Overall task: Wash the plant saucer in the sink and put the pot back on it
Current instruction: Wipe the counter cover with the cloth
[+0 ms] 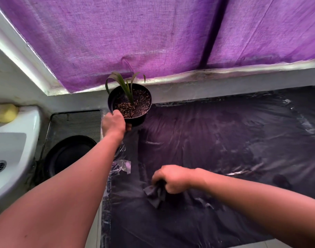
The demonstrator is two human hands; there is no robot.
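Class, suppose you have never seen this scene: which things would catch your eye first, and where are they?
The purple curtain fills the top. Below it, the left hand grips a black plant pot at its rim, while the right hand holds a dark cloth on the dark sheet.

A dark sheet (215,140) covers the flat surface, with wrinkled clear plastic film (121,165) over it, crumpled along the edge just left of the right hand (172,179). A small dark cloth (155,193) lies on the sheet under that hand, which grips it. Left of the left hand (114,122), a grey mesh panel (76,122) lies lower down, and a black round saucer (69,154) rests on it, below and to the left of that hand. Whether the black pot (130,102) in the left hand touches the sheet cannot be told.
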